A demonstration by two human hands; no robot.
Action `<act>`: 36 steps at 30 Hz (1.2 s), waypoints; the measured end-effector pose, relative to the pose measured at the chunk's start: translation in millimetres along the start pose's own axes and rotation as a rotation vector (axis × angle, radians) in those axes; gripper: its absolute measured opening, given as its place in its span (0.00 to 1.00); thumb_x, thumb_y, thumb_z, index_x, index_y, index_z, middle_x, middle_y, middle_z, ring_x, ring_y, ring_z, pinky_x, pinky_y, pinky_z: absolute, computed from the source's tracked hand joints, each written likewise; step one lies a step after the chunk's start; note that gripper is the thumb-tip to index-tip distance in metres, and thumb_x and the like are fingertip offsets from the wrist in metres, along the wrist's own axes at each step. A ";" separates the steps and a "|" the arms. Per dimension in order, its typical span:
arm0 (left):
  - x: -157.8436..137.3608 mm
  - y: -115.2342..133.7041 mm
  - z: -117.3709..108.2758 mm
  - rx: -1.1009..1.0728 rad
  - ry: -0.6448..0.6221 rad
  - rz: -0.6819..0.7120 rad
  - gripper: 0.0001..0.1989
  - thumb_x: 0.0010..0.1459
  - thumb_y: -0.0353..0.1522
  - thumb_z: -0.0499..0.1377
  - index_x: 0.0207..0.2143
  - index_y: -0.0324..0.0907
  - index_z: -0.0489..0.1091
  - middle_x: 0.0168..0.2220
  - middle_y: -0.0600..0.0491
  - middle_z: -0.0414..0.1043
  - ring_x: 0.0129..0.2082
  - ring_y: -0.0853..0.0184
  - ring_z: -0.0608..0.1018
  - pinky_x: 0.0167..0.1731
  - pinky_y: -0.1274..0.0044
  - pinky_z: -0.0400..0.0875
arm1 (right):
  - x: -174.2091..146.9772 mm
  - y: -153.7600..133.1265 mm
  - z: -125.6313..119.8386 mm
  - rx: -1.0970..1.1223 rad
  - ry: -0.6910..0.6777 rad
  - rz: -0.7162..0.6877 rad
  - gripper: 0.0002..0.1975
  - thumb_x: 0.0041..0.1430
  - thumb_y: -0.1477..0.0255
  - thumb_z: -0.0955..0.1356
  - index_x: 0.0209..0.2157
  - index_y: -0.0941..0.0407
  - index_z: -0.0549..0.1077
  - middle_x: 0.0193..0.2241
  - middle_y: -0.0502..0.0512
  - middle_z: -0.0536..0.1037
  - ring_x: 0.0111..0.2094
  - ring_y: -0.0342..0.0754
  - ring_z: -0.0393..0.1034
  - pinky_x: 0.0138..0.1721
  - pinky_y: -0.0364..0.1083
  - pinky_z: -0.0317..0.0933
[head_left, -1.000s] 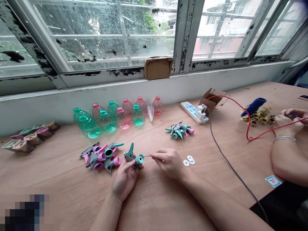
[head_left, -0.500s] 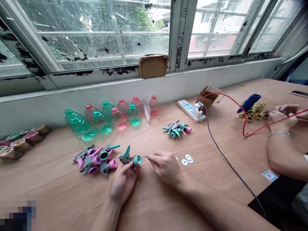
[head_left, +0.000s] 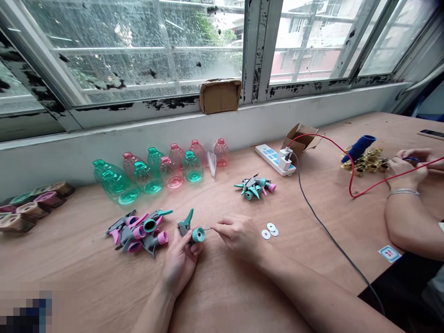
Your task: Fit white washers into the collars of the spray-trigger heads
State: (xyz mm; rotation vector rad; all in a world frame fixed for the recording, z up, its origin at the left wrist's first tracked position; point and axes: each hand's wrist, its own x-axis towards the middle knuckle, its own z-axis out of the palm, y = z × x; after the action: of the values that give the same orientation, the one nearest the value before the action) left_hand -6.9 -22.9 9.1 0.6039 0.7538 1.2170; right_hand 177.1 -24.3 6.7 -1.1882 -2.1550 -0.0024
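Observation:
My left hand [head_left: 180, 263] is closed around a grey and teal spray-bottle trigger head [head_left: 186, 226], its round teal collar [head_left: 199, 235] turned to the right. Between the fingertips of my right hand [head_left: 239, 236] is a thin metal tool [head_left: 207, 228], mostly hidden by the fingers. The tool's tip reaches the collar's edge; whether it touches cannot be made out. Several white washers [head_left: 270, 227] lie right of my right hand. Left of my left hand is a pile of pink, grey and teal trigger heads [head_left: 138, 231]. A smaller pile of trigger heads [head_left: 255, 186] sits farther back.
Green bottles [head_left: 147, 180] and pink bottles [head_left: 172, 173] stand along the wall. A power strip [head_left: 275, 159] with a grey cable [head_left: 324, 236] lies right of centre. At the right, a co-worker's hands [head_left: 405, 169] are near brass parts [head_left: 364, 162]. Dark-sided blocks [head_left: 33, 212] stand far left.
The trigger head has turned in my left hand, so its collar opening faces more toward me. My right hand still holds the thin tool beside it.

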 end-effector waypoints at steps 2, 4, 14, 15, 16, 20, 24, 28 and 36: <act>-0.4 -0.6 1.9 0.010 0.023 0.020 0.11 0.53 0.27 0.65 0.36 0.44 0.66 0.30 0.57 0.69 0.21 0.76 0.63 0.20 0.82 0.58 | -0.4 0.0 0.8 0.002 0.005 -0.003 0.11 0.64 0.75 0.65 0.41 0.50 0.78 0.35 0.51 0.81 0.33 0.45 0.73 0.29 0.43 0.57; -0.1 -1.6 3.1 0.029 0.032 0.046 0.13 0.51 0.27 0.66 0.37 0.44 0.66 0.30 0.57 0.70 0.22 0.76 0.64 0.21 0.82 0.59 | -1.8 -1.2 2.7 0.011 -0.001 0.023 0.11 0.64 0.75 0.65 0.41 0.50 0.79 0.34 0.52 0.82 0.32 0.45 0.73 0.29 0.43 0.57; 3.6 -10.2 -8.9 0.226 0.009 0.181 0.17 0.49 0.32 0.69 0.41 0.43 0.69 0.33 0.56 0.71 0.26 0.74 0.69 0.28 0.80 0.64 | -5.9 -11.3 10.1 0.228 0.024 0.262 0.12 0.64 0.74 0.65 0.42 0.50 0.80 0.32 0.53 0.83 0.29 0.47 0.77 0.30 0.42 0.61; 3.1 -9.9 -9.8 0.241 0.013 0.180 0.18 0.49 0.31 0.69 0.42 0.43 0.70 0.33 0.56 0.71 0.27 0.74 0.69 0.28 0.80 0.64 | -5.9 -10.4 11.0 0.238 0.040 0.257 0.12 0.64 0.74 0.65 0.43 0.50 0.80 0.32 0.53 0.83 0.29 0.47 0.77 0.30 0.42 0.61; 2.5 -9.4 -10.1 0.248 0.015 0.173 0.19 0.48 0.31 0.70 0.42 0.43 0.70 0.34 0.56 0.71 0.28 0.74 0.70 0.29 0.80 0.65 | -6.0 -9.0 12.1 0.249 0.056 0.245 0.12 0.64 0.74 0.65 0.43 0.50 0.80 0.32 0.53 0.83 0.29 0.46 0.77 0.30 0.42 0.61; -0.2 -5.3 -6.5 0.212 -0.012 0.140 0.18 0.48 0.32 0.70 0.41 0.43 0.70 0.32 0.56 0.71 0.27 0.74 0.70 0.28 0.81 0.65 | -5.9 -2.1 17.3 0.304 0.114 0.140 0.12 0.66 0.72 0.64 0.43 0.52 0.79 0.32 0.54 0.83 0.31 0.46 0.76 0.33 0.42 0.63; -2.1 -1.9 -0.5 0.159 -0.019 0.125 0.17 0.48 0.31 0.70 0.39 0.43 0.68 0.30 0.57 0.69 0.24 0.75 0.68 0.25 0.82 0.63 | -5.6 0.7 19.9 0.311 0.149 0.077 0.12 0.67 0.72 0.63 0.43 0.53 0.79 0.31 0.54 0.82 0.32 0.46 0.75 0.34 0.43 0.63; -3.8 -0.2 3.9 0.143 -0.025 0.100 0.25 0.50 0.31 0.69 0.49 0.47 0.66 0.31 0.57 0.68 0.25 0.74 0.68 0.26 0.81 0.63 | -6.1 -1.0 18.4 0.305 0.164 0.065 0.12 0.67 0.72 0.63 0.44 0.53 0.78 0.33 0.55 0.82 0.33 0.46 0.75 0.35 0.43 0.62; -2.1 -0.5 1.6 0.134 -0.020 0.135 0.28 0.53 0.31 0.66 0.56 0.56 0.65 0.31 0.59 0.66 0.23 0.77 0.65 0.24 0.83 0.60 | 0.3 -3.5 9.6 0.134 0.116 0.074 0.11 0.67 0.72 0.63 0.40 0.53 0.79 0.29 0.53 0.80 0.30 0.45 0.73 0.32 0.43 0.58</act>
State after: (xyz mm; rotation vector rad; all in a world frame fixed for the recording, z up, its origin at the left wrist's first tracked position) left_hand -5.7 -25.1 10.1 0.7865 0.7916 1.2893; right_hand 169.1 -23.1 0.6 -1.1614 -1.9777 0.1012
